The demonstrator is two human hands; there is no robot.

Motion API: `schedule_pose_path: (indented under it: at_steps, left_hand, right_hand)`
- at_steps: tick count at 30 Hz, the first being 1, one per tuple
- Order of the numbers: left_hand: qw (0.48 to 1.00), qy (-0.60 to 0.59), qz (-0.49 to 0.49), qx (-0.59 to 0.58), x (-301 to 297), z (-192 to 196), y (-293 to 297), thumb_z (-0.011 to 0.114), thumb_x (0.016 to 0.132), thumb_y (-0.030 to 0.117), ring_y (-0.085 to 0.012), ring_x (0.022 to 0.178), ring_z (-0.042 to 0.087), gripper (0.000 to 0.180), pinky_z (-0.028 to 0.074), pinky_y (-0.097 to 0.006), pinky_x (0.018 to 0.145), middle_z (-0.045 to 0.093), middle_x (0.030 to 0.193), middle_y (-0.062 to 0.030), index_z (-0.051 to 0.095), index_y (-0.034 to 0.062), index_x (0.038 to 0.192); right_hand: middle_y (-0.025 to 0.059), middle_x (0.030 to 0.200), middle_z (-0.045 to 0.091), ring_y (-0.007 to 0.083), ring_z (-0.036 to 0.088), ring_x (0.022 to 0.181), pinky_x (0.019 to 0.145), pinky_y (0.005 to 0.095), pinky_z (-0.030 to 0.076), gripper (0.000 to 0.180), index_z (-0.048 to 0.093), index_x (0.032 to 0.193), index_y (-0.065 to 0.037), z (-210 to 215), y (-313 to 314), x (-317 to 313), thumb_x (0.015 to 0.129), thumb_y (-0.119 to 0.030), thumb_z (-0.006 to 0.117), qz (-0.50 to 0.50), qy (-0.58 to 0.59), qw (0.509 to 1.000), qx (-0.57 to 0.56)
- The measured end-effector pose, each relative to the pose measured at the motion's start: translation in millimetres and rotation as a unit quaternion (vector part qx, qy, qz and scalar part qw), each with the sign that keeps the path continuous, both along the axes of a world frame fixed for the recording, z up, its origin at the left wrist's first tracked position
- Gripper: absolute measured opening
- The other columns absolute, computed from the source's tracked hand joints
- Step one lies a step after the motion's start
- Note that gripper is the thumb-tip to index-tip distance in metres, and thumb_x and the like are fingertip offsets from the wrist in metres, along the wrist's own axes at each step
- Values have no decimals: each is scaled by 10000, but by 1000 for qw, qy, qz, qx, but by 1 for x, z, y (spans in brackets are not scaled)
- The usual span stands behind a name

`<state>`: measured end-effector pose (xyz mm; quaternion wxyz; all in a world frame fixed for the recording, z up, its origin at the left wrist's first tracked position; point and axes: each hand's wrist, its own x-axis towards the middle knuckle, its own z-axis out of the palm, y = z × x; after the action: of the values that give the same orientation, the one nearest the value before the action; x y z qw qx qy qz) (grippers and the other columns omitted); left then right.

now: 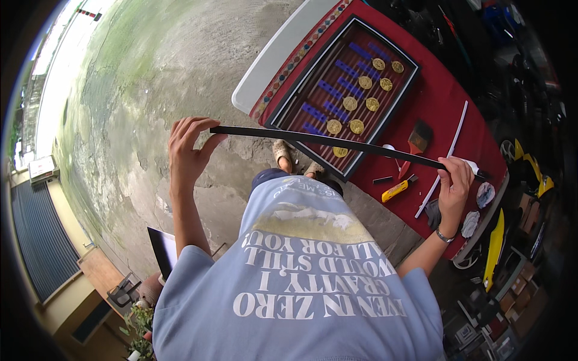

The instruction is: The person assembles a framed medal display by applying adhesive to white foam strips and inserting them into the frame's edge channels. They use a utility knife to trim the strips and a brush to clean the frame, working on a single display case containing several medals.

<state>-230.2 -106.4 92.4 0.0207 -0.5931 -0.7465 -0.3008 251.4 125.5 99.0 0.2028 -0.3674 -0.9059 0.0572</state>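
A long, thin black strip (325, 139) stretches across in front of me, held up by both hands. My left hand (189, 144) pinches its left end between thumb and fingers, out over the concrete floor. Its right end is gripped by my right hand (456, 180), above the near right part of the red-covered table. Behind the strip lies a dark-framed display case (385, 123) with several gold medals (365, 83) on blue ribbons, in slanting rows. The strip passes over the case's near corner and hides part of it.
On the red tablecloth (444, 90) lie a paint brush (416, 139), a yellow utility knife (398, 189), a long white strip (442, 157), a short black piece (382, 180) and crumpled balls (471, 224). A white table edge (260, 72) shows at left. Yellow vehicle parts (495, 249) stand at right.
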Motion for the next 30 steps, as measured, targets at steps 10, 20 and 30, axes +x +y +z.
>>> schedule_pose_path:
  at_steps: [10,20,30]
  left_hand:
    - [923,-377,-36,70,5,-19,18,802,762,-118,-159,964,660,338,501,-291,890,700,1034,-79,686,-18,1064]
    - [889,-453,-46,40,7,-46,23,770,803,-134,-134,1011,639,352,501,-278,929,688,1090,-62,668,-30,1123]
    - [883,-467,-41,19,-2,-66,28,740,850,-114,-122,975,643,323,501,-262,920,689,1063,-53,659,-35,1152]
  right_hand:
    - [105,1095,672,305,618,1090,1023,431,405,229,673,1155,-62,-8,-21,33,1019,-228,591,-74,-9,997,-27]
    - [97,1078,664,307,599,1081,1040,446,393,264,684,1160,-66,-8,-42,49,998,-266,625,-115,-16,991,-70]
    - [82,1013,662,296,607,994,1002,444,407,241,695,1123,-67,2,-53,49,939,-223,696,-119,4,992,-41]
